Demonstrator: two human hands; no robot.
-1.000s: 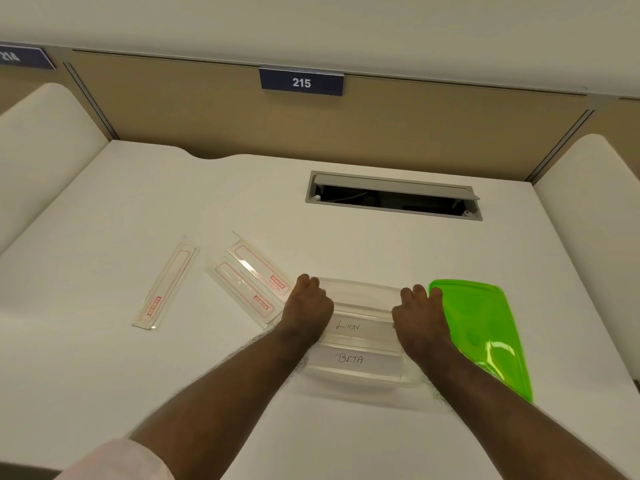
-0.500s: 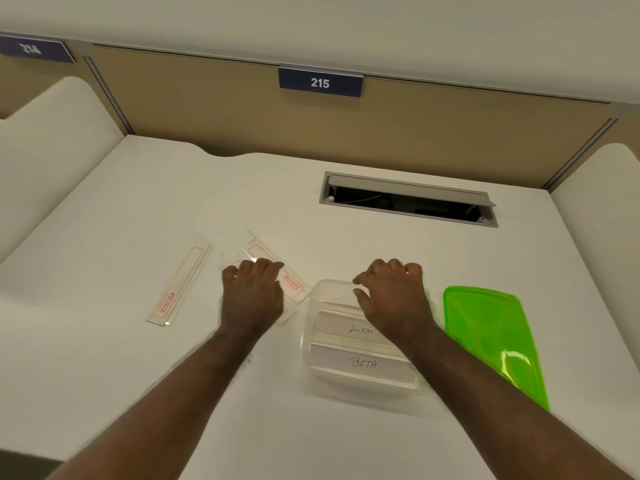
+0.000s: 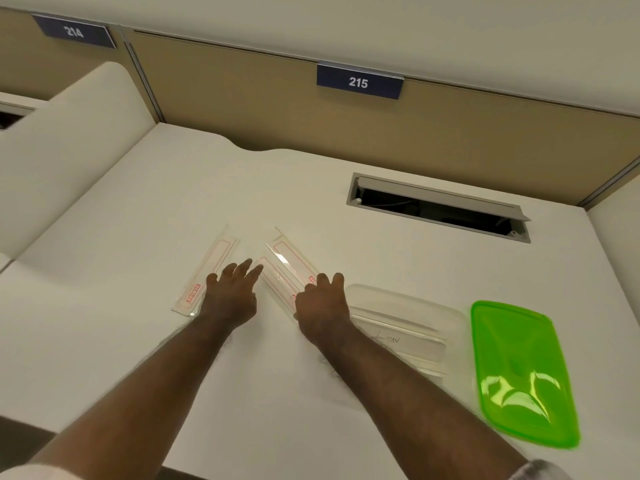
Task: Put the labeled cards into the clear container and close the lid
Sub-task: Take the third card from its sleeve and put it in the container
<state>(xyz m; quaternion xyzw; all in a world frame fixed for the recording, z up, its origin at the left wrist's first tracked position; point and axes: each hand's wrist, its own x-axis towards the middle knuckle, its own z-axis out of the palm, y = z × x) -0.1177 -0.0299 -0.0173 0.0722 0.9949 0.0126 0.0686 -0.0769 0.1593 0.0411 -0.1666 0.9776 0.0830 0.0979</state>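
Note:
A clear container (image 3: pixel 408 303) stands open on the white desk, with labeled cards lying inside it. Its green lid (image 3: pixel 519 372) lies flat just to the right. Two sleeved cards (image 3: pixel 287 261) with red borders lie overlapped left of the container. A third card (image 3: pixel 207 271) lies further left. My left hand (image 3: pixel 230 294) rests between the single card and the pair, fingers spread, touching the near card's edge. My right hand (image 3: pixel 320 306) lies on the near end of the overlapped pair, fingers apart.
A cable slot (image 3: pixel 436 206) with a raised flap is cut into the desk (image 3: pixel 138 220) behind the container. A tan partition (image 3: pixel 242 98) with the sign 215 closes off the back. Padded white dividers stand at both sides.
Both hands left the container and moved left onto the cards on the desk. The camera view shifted left as well.

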